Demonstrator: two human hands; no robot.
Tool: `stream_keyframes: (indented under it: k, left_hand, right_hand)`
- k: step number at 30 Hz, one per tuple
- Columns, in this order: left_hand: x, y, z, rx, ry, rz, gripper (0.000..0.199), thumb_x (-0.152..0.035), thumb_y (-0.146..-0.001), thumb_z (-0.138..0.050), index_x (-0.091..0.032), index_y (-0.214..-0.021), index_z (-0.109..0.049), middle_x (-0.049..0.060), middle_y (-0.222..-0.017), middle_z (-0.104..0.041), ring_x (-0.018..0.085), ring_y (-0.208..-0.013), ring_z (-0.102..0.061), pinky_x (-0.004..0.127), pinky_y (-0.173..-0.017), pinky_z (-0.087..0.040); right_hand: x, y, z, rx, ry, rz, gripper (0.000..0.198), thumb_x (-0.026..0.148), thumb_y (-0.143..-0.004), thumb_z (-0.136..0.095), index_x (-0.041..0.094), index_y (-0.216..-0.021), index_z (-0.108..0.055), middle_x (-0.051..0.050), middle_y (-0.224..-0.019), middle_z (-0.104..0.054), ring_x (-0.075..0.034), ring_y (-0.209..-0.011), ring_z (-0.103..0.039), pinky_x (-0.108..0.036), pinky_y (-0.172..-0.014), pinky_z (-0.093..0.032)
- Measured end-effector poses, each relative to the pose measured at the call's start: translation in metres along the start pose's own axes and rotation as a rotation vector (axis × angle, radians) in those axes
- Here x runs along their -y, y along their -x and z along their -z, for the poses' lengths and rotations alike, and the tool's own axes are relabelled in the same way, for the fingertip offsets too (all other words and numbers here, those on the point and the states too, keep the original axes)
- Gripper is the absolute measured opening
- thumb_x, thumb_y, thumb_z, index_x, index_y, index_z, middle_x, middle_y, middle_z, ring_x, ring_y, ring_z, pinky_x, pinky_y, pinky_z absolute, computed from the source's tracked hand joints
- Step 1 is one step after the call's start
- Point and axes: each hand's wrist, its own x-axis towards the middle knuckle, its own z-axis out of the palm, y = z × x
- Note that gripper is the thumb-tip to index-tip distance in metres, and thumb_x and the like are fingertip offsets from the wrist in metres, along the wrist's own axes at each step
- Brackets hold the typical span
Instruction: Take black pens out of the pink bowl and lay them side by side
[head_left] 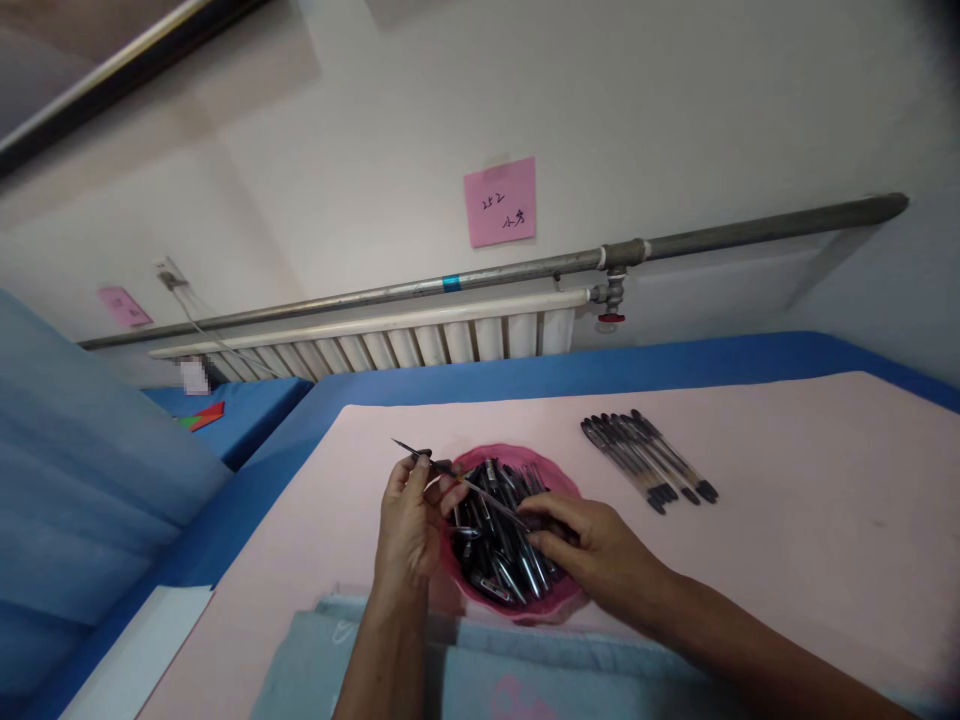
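Note:
A thin pen refill slants between my hands above a pink basket, its dark pointed tip up to the left. My left hand is closed around its dark part, the fingertips pinching it. At the lower, clear end, my right hand pinches it between thumb and fingers. Black pen parts, among them barrels and caps, fill the basket under both hands. To the right, several assembled black pens lie side by side on the pink table cover.
A folded light-blue cloth lies along the near edge. Behind the table are a white radiator, a metal pipe and a pink note on the wall. A blue curtain hangs at left, above white paper.

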Motion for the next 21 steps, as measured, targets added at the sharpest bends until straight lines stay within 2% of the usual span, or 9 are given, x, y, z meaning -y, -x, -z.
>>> stream_keyframes:
  k: [21]
  left_hand:
    - [0.0032,0.0018,-0.0032,-0.037,-0.044,-0.051,0.021,-0.024,-0.071,-0.067,-0.018,-0.082,-0.05,-0.001,-0.069,-0.06,0.01,-0.057,-0.061,0.027,-0.059,-0.054]
  right_hand:
    - [0.0032,-0.0002,0.0011,-0.003,0.009,0.015,0.028,0.008,-0.074,-0.051,0.023,-0.094,-0.065,-0.001,-0.09,-0.068,-0.018,-0.083,-0.064,-0.032,-0.073,-0.051]
